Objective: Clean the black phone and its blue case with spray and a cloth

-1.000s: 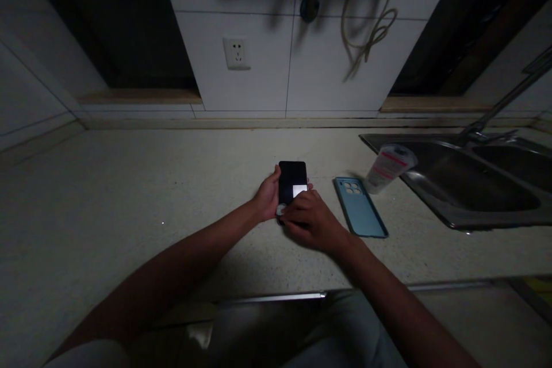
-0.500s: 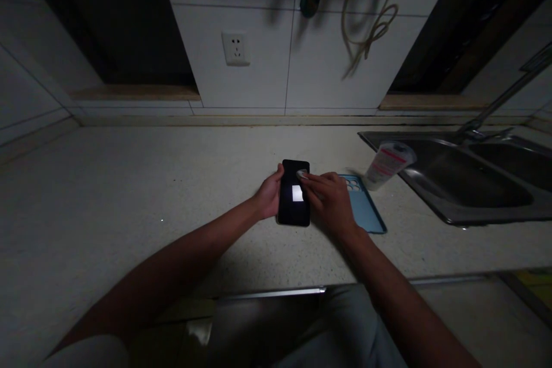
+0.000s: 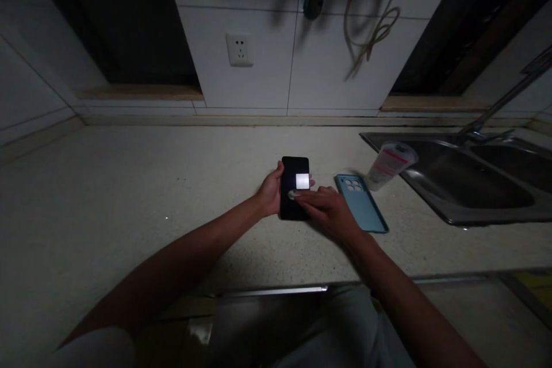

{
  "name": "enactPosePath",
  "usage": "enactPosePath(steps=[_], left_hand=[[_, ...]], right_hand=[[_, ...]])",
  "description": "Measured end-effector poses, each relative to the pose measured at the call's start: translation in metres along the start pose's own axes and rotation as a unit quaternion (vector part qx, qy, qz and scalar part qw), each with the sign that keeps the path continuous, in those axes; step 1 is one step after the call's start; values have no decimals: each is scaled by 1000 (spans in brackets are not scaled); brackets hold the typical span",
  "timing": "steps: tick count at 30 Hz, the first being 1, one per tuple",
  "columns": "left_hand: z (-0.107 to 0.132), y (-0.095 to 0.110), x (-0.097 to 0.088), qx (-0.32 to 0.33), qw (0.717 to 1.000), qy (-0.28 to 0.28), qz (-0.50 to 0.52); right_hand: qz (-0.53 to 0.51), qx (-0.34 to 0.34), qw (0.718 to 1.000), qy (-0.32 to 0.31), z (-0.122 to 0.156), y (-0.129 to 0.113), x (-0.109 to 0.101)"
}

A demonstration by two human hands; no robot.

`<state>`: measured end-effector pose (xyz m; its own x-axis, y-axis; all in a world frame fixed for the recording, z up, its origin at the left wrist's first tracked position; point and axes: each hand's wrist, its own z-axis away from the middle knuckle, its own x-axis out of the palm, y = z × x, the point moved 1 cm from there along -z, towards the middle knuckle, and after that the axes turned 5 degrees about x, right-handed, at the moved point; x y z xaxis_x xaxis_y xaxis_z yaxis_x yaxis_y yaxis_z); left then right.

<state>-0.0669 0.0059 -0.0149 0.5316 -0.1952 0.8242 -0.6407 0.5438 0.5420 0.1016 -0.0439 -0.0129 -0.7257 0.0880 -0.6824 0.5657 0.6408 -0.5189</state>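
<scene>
A black smartphone [image 3: 295, 169] is held above the counter, a bright square of reflected light on its screen. My left hand [image 3: 271, 191] grips it from the left, thumb along the edge and fingertips showing at the far side. My right hand [image 3: 330, 210] pinches a small whitish wad [image 3: 294, 194], perhaps tissue or cloth, against the lower half of the screen. To the right of that hand a blue phone case [image 3: 364, 207] lies on the counter, its camera cut-outs at the top.
Beside the case stands a clear plastic cup [image 3: 388, 165] with pink markings, tilted in view. A steel double sink [image 3: 448, 219] with a faucet [image 3: 474, 126] is at the right. The pale counter [image 3: 129, 184] meets a tiled wall with a socket [image 3: 240, 50] and a hanging hose [image 3: 371, 40].
My right hand has slid the whitish wad down and left across the screen. The phone is raised slightly, and the left fingertips now show at its right edge.
</scene>
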Motion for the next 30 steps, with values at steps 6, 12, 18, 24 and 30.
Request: enactPosePath(steps=[6,12,18,24,30], left_hand=[[-1,0,-2,-9,1000,11,-15],[0,0,-4,-23,1000,-15,-7],[0,-1,-6,-3,999,-37,-1],[-3,-1,-6,-12,999,-42,-5],[-1,-2,-1,-4,999,26,-30]], right_hand=[[-78,108,986,101,-9,12,2],[-204,138,969,36,2,1,-1],[-275,115,951,-83,11,-10,0],[-202,99,974,14,3,-3,2],[-125,121,976,131,-15,13,5]])
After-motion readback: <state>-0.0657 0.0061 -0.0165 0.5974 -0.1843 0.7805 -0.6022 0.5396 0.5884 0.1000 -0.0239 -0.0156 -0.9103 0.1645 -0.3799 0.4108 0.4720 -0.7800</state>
